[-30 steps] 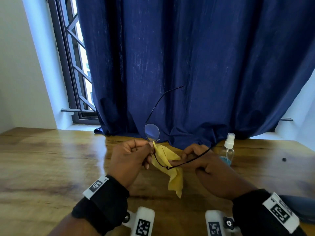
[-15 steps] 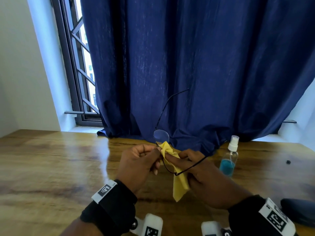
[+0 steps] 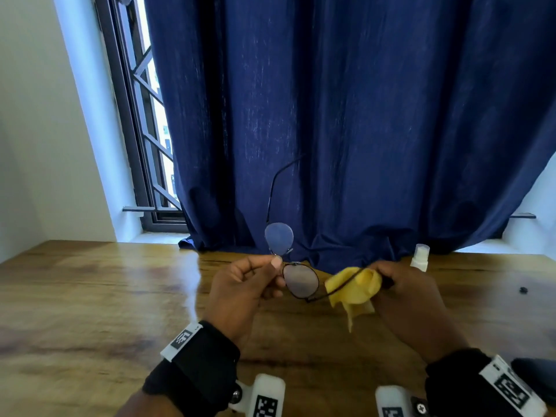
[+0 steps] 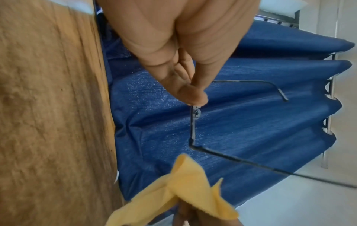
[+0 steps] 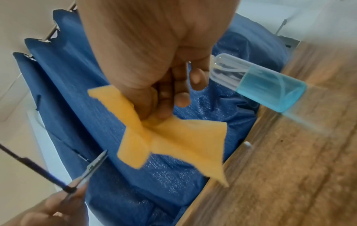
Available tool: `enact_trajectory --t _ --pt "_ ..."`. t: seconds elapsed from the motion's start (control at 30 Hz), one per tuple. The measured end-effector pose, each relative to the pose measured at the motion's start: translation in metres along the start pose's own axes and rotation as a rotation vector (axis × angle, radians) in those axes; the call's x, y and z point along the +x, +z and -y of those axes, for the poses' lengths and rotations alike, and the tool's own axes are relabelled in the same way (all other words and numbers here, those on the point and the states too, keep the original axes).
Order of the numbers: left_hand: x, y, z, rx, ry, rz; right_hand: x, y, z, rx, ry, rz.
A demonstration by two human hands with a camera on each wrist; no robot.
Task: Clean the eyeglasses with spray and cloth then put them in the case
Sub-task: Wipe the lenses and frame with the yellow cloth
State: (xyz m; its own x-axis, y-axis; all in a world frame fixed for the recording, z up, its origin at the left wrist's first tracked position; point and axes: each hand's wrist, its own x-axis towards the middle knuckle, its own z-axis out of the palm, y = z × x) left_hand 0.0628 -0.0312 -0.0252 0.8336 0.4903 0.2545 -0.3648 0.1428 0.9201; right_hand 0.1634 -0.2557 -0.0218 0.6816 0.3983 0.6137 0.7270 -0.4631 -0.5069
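Observation:
Thin dark-framed eyeglasses [image 3: 301,281] are held up over the table, one lens above the other and one temple pointing up. My left hand [image 3: 276,263] pinches them at the bridge between the lenses; the left wrist view shows the fingertips [image 4: 197,97] on the frame [image 4: 193,126]. My right hand [image 3: 376,273] pinches a crumpled yellow cloth [image 3: 355,288] just right of the lower lens, apart from it. The other temple crosses in front of the cloth. In the right wrist view the cloth [image 5: 170,137] hangs from my fingers. A spray bottle [image 3: 419,257] with blue liquid stands behind the right hand.
A wooden table [image 3: 90,296] lies under both hands. A dark blue curtain [image 3: 331,115] hangs at its far edge, with a barred window [image 3: 141,115] at the left. A dark case [image 3: 538,377] lies at the right edge, and a small dark speck [image 3: 523,289] further back.
The right hand has pulled the cloth off the lower lens and moved right, so the lens is now bare. The left hand keeps its pinch on the glasses.

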Motion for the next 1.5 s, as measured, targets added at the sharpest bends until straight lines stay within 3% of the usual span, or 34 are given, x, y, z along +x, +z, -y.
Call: enact_trajectory --t 0.27,0.43,0.6,0.8,1.03,1.17,1.23,1.4,1.5 --pt "-0.003 -0.001 -0.014 0.180 0.247 -0.022 0.001 -0.001 0.020 0.485 0.491 0.020" --pt "-0.012 0.006 -0.024 0.478 0.660 0.071 -0.002 -0.004 0.040 0.761 0.474 0.169" --pt "-0.019 0.012 -0.024 0.457 0.706 0.227 -0.006 0.002 0.045 1.018 0.496 0.357" --pt "-0.020 0.015 -0.025 0.561 0.778 0.295 -0.006 0.007 0.037 1.120 0.564 0.288" --pt "-0.018 0.015 -0.016 0.497 0.639 0.276 -0.006 0.006 0.033 1.119 0.449 0.256" --pt "-0.019 0.019 -0.012 0.286 0.229 0.224 -0.006 0.004 0.035 1.069 0.464 0.181" --pt "-0.017 0.018 -0.008 0.309 0.123 0.260 -0.006 0.002 0.036 0.994 0.417 0.182" --pt "-0.017 0.019 -0.009 0.212 -0.035 0.313 -0.005 0.001 0.034 0.864 0.296 0.174" --pt "-0.019 0.021 -0.013 0.184 -0.017 0.351 -0.004 0.000 0.034 0.772 0.168 0.135"
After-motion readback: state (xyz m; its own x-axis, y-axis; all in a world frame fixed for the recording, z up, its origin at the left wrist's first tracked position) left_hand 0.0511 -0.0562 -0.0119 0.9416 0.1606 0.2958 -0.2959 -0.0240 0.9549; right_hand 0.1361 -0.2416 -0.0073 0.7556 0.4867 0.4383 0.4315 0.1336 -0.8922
